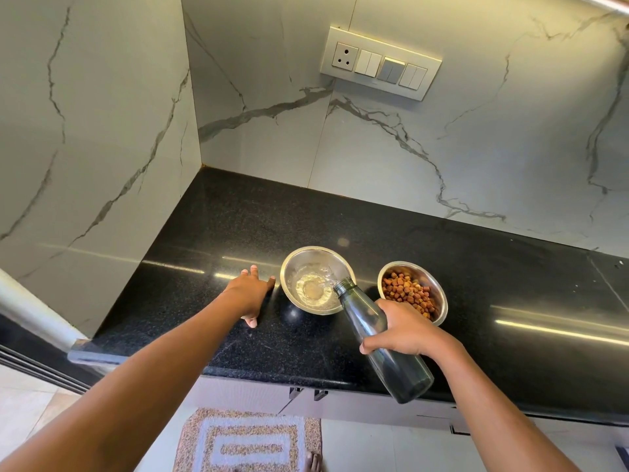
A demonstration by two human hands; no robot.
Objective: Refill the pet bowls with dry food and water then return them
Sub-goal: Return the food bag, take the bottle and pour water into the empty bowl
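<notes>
Two steel bowls stand side by side on the black granite counter (211,233). The left bowl (299,260) has water streaming into it from a dark transparent bottle (384,349). My right hand (405,328) grips that bottle around its middle, tilted with the mouth over the bowl's right rim. The right bowl (437,287) is filled with brown dry kibble (408,292). My left hand (250,294) rests flat on the counter just left of the water bowl, fingers spread, holding nothing.
White marble walls close the counter at the back and the left. A switch panel (381,64) is mounted on the back wall. Below the counter edge lie a patterned floor mat (248,441) and a bare foot (313,463).
</notes>
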